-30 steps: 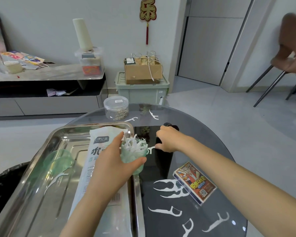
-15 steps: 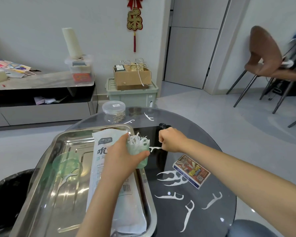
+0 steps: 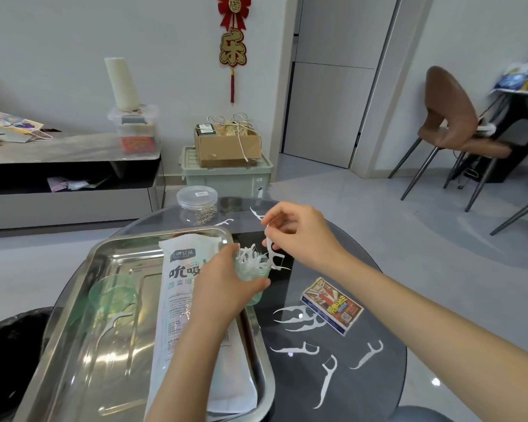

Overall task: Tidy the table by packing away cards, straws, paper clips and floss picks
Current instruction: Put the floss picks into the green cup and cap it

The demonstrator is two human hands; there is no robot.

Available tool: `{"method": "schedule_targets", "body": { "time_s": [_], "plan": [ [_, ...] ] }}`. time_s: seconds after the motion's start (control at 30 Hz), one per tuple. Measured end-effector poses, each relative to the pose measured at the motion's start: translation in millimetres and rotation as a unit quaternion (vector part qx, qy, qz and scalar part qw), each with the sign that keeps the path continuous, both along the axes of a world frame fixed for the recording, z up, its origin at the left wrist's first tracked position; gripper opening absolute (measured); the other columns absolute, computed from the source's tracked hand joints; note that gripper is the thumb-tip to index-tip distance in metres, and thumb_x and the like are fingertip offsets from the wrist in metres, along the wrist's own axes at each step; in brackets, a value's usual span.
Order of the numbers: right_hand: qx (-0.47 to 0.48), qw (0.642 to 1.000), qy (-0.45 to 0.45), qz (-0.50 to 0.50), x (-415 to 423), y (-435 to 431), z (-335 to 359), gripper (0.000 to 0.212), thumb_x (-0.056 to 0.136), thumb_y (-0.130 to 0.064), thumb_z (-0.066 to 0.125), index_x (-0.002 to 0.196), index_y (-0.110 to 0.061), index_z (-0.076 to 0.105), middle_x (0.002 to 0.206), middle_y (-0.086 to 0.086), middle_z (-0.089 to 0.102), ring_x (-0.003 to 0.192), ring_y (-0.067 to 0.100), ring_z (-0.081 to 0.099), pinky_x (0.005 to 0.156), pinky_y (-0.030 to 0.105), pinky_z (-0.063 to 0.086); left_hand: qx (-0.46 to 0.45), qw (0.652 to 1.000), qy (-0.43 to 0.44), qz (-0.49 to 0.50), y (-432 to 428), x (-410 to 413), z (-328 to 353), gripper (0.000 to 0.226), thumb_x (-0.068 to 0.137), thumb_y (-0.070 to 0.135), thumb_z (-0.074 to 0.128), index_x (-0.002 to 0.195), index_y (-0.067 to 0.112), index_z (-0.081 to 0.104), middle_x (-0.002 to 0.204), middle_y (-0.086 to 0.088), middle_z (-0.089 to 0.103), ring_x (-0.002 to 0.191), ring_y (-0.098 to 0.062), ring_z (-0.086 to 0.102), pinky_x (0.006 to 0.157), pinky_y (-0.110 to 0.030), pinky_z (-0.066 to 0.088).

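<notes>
A black bin (image 3: pixel 9 345) is seen at far left, beside a dark glass table (image 3: pixel 378 269). A steel tray (image 3: pixel 83 376) is set on the table's left side; a green lid (image 3: pixel 113 296), a single pick (image 3: pixel 113 322) and a white packet of straws (image 3: pixel 180 287) are laid in it. A lidded clear jar (image 3: pixel 197 205) of paper clips is stood beyond the tray's far edge. A green cup (image 3: pixel 254 295) crammed with floss picks is gripped by the left hand (image 3: pixel 223 284) over the tray's right rim. Just above the cup, one floss pick (image 3: pixel 270 243) is pinched in the fingertips of the right hand (image 3: pixel 302 236). A box of cards (image 3: pixel 331 306) is laid flat farther right, and loose floss picks (image 3: pixel 296 350) are scattered over the glass around it.
</notes>
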State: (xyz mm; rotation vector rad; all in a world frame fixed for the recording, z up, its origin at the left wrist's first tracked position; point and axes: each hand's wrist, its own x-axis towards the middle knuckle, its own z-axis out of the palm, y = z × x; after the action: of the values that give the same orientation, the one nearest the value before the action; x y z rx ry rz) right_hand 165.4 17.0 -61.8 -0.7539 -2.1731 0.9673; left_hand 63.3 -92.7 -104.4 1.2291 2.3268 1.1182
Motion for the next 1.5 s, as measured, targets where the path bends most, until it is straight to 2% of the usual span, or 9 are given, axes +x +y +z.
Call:
{"method": "schedule_targets", "body": {
  "time_s": [0.2, 0.3, 0.5, 0.67, 0.83, 0.93, 1.0, 1.27, 1.5],
  "plan": [
    [-0.041, 0.991, 0.117, -0.039, 0.3, -3.1, 12.0, 0.013, 0.085, 0.001, 0.062, 0.085, -0.012, 0.067, 0.079, 0.007, 0.067, 0.065, 0.017, 0.068, 0.062, 0.020, 0.054, 0.010, 0.999, -0.034, -0.015, 0.3, -0.2, -0.8, 0.083, 0.066, 0.039, 0.082, 0.137, 0.018, 0.045, 0.127, 0.001, 0.057, 0.114, -0.020, 0.054, 0.096, -0.031, 0.042],
    [-0.064, 0.995, 0.081, -0.017, -1.3, -9.9, 5.8, 0.014, 0.082, -0.001, 0.067, 0.081, -0.015, 0.069, 0.076, 0.006, 0.070, 0.067, 0.017, 0.069, 0.070, 0.027, 0.058, 0.031, 0.995, -0.087, -0.027, 1.5, -0.7, 0.0, 0.078, 0.061, 0.044, 0.084, 0.128, 0.019, 0.053, 0.114, 0.004, 0.063, 0.101, -0.017, 0.061, 0.091, -0.038, 0.050],
    [-0.026, 1.000, -0.005, -0.003, 8.1, -8.8, 3.3, 0.010, 0.082, -0.008, 0.069, 0.084, -0.017, 0.074, 0.079, -0.001, 0.073, 0.076, 0.010, 0.068, 0.075, 0.022, 0.056, 0.064, 0.986, -0.148, -0.042, 1.0, -6.7, 4.3, 0.076, 0.060, 0.036, 0.086, 0.126, 0.018, 0.055, 0.110, 0.005, 0.065, 0.097, -0.012, 0.063, 0.080, -0.028, 0.054],
    [0.045, 0.989, -0.139, 0.033, 25.2, -10.0, 10.0, 0.015, 0.089, -0.020, 0.063, 0.094, -0.025, 0.076, 0.092, -0.011, 0.070, 0.086, 0.004, 0.062, 0.077, 0.019, 0.050, 0.062, 0.986, -0.144, -0.062, 0.3, -5.1, 6.1, 0.063, 0.063, 0.032, 0.086, 0.119, 0.018, 0.060, 0.104, 0.005, 0.066, 0.091, -0.009, 0.063, 0.072, -0.020, 0.051],
    [0.066, 0.982, -0.176, -0.019, 54.7, -3.2, 0.7, 0.029, 0.095, -0.017, 0.055, 0.121, -0.025, 0.064, 0.109, -0.003, 0.057, 0.095, 0.006, 0.056, 0.090, 0.022, 0.044, 0.022, 0.990, -0.113, -0.084, -1.0, 1.1, 5.5, 0.062, 0.067, 0.032, 0.084, 0.119, 0.020, 0.053, 0.105, 0.009, 0.060, 0.083, -0.004, 0.056, 0.064, -0.015, 0.042],
    [0.107, 0.912, -0.391, -0.060, 83.6, 2.8, -21.1, 0.049, 0.091, -0.037, 0.059, 0.136, -0.022, 0.048, 0.127, 0.005, 0.051, 0.123, 0.021, 0.046, 0.100, 0.032, 0.038, -0.006, 0.995, -0.057, -0.081, -3.4, 6.4, 5.7, 0.070, 0.068, 0.031, 0.084, 0.126, 0.018, 0.046, 0.112, 0.005, 0.057, 0.091, -0.012, 0.054, 0.073, -0.021, 0.043],
    [0.060, 0.870, -0.485, -0.070, 97.3, 3.2, -39.9, 0.066, 0.084, -0.048, 0.064, 0.137, -0.019, 0.040, 0.132, 0.008, 0.047, 0.124, 0.025, 0.044, 0.096, 0.035, 0.041, -0.012, 0.996, -0.040, -0.083, -5.4, 9.9, 6.5, 0.071, 0.068, 0.032, 0.083, 0.126, 0.017, 0.045, 0.116, 0.002, 0.058, 0.095, -0.015, 0.055, 0.077, -0.024, 0.045],
    [0.054, 0.926, -0.349, -0.133, 104.5, 21.5, -60.6, 0.052, 0.076, -0.033, 0.071, 0.121, -0.015, 0.052, 0.116, 0.004, 0.059, 0.098, 0.018, 0.055, 0.078, 0.028, 0.045, -0.021, 0.997, -0.002, -0.078, -17.5, 25.9, 3.4, 0.071, 0.067, 0.037, 0.082, 0.126, 0.020, 0.045, 0.111, 0.008, 0.053, 0.100, -0.014, 0.052, 0.083, -0.027, 0.043],
    [0.088, 0.909, -0.382, -0.139, 96.0, 53.7, -80.1, 0.044, 0.082, -0.036, 0.065, 0.119, -0.013, 0.057, 0.118, 0.007, 0.060, 0.103, 0.024, 0.056, 0.079, 0.032, 0.047, -0.040, 0.996, 0.020, -0.075, -18.6, 33.6, 0.6, 0.073, 0.068, 0.034, 0.082, 0.127, 0.019, 0.043, 0.112, 0.007, 0.052, 0.100, -0.014, 0.052, 0.082, -0.026, 0.042]
  ]
}}
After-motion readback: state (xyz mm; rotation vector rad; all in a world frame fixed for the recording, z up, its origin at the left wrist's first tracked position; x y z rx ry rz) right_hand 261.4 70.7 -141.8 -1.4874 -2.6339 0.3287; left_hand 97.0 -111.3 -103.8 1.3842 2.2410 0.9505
